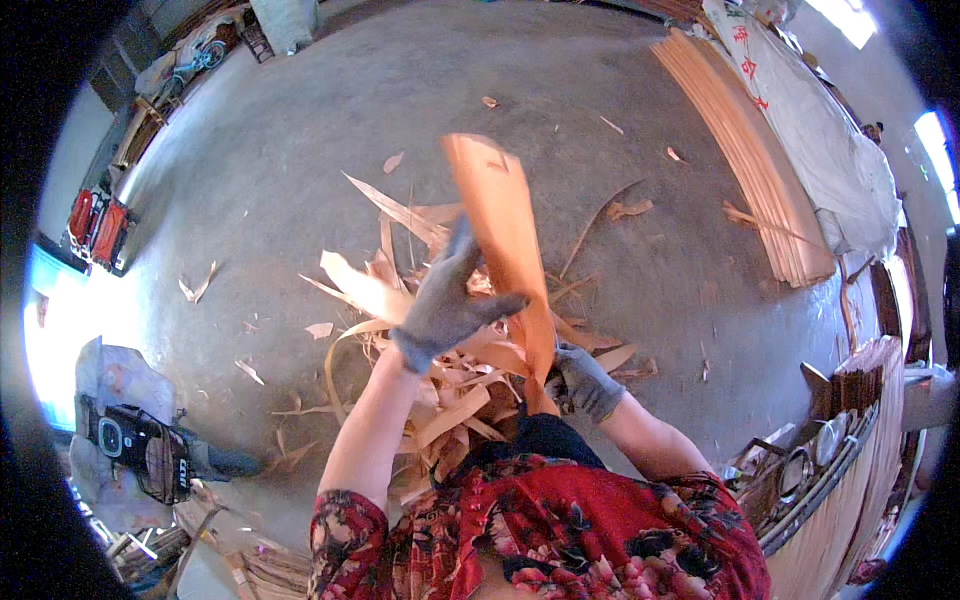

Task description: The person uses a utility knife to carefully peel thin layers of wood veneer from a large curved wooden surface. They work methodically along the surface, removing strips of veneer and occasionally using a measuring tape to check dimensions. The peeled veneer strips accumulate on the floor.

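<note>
left hand (pixel 447 305) | right hand (pixel 583 380) | both grip veneer strip (pixel 505 235)

Both forearms bare, hands in grey gloves; left hand (pixel 447 300) raised, fingers (pixel 497 305) spread forward, thumb up; right hand (pixel 583 382) lower, fingers curled shut, elbow bent outward.
</note>
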The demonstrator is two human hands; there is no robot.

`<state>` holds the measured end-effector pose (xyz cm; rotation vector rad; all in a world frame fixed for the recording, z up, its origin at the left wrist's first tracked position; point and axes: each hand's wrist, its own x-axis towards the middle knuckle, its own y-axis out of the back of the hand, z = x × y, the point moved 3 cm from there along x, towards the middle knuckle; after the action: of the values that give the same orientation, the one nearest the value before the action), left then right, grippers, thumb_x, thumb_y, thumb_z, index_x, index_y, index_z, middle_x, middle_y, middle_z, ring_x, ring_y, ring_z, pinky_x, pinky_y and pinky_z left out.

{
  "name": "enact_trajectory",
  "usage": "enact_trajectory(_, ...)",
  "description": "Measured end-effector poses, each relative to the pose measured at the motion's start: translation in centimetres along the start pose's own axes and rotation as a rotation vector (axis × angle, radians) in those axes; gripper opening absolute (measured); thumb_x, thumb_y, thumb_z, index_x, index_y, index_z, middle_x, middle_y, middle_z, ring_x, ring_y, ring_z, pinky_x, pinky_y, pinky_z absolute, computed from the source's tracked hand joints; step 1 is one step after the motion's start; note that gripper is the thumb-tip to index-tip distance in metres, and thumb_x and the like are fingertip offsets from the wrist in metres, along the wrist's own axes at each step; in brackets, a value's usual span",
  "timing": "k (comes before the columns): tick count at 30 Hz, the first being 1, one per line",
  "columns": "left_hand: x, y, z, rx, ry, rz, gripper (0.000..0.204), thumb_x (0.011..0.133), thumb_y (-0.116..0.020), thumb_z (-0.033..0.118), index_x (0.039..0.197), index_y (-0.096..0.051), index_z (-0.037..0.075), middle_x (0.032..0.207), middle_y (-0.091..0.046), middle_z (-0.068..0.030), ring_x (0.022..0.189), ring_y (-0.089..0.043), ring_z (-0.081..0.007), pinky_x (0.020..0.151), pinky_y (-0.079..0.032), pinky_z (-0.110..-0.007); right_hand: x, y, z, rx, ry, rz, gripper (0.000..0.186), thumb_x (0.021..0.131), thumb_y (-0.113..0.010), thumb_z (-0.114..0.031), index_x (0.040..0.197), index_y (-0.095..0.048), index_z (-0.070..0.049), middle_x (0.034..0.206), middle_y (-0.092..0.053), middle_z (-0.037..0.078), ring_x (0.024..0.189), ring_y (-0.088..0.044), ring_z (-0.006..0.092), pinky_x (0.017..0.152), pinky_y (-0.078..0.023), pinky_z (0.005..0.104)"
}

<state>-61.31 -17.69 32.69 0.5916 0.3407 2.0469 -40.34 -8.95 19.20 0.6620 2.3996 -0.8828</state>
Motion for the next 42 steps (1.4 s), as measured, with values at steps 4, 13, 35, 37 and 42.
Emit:
enact_trajectory(4, 0.4, -2.0, 1.1, -0.408, 0.296, 0.031, 0.032, 0.078, -0.072, 0.023, 0.097, -0.065, -0.002, 0.082, -0.066, -0.0066, 0.074, -0.060, -0.0156, 0.068, -0.048, -0.028, -5.4, -1.5, -1.5, 0.133, -0.002, 0.150, 0.018, 0.089, -0.058, -0.029, 0.092, -0.062, -0.012, 0.064, -0.056, -0.003, 0.044, -0.046, 0.0080, 0.037, -0.035, 0.0216)
enact_trajectory(13, 2.7, -6.1, 1.6, -1.209, 0.347, 0.185, 0.022, 0.086, -0.062, 0.018, 0.103, -0.062, 0.004, 0.102, -0.065, -0.0069, 0.091, -0.062, -0.0195, 0.081, -0.051, -0.032, -18.7, 14.8, 1.4, 0.278, 0.484, 0.737, 0.024, 0.089, -0.060, -0.024, 0.106, -0.061, -0.007, 0.073, -0.057, -0.001, 0.046, -0.040, 0.0050, 0.041, -0.033, 0.0214)
enact_trajectory(35, -17.1, -43.6, 17.1, 0.163, -1.373, -1.475, 0.007, 0.071, -0.063, 0.022, 0.070, -0.067, 0.015, 0.066, -0.062, -0.0101, 0.062, -0.060, -0.0298, 0.057, -0.046, -0.041, -42.3, 9.1, 19.3, -0.472, 0.857, 1.669, 0.055, 0.074, -0.075, -0.019, 0.121, -0.053, 0.001, 0.109, -0.061, 0.014, 0.097, -0.062, 0.0243, 0.083, -0.049, 0.0312)
enact_trajectory(37, -20.6, -43.6, 17.8, 0.149, -1.467, -1.586, 0.010, 0.073, -0.063, 0.023, 0.069, -0.066, 0.015, 0.067, -0.063, -0.0100, 0.063, -0.061, -0.0297, 0.057, -0.047, -0.041, -42.9, 7.4, 21.6, -0.536, 0.718, 1.799, 0.050, 0.074, -0.075, -0.020, 0.116, -0.057, 0.001, 0.101, -0.064, 0.013, 0.093, -0.063, 0.0204, 0.082, -0.049, 0.0301)
enact_trajectory(42, -26.2, -44.7, 18.9, -0.117, -1.361, -1.843, 0.013, 0.075, -0.062, 0.025, 0.071, -0.066, 0.013, 0.067, -0.063, -0.0112, 0.065, -0.061, -0.0341, 0.060, -0.048, -0.043, -43.5, 5.5, 31.1, 0.117, 0.561, 1.961, 0.036, 0.076, -0.074, -0.013, 0.107, -0.061, 0.001, 0.091, -0.066, 0.003, 0.084, -0.058, 0.0093, 0.078, -0.049, 0.0272)
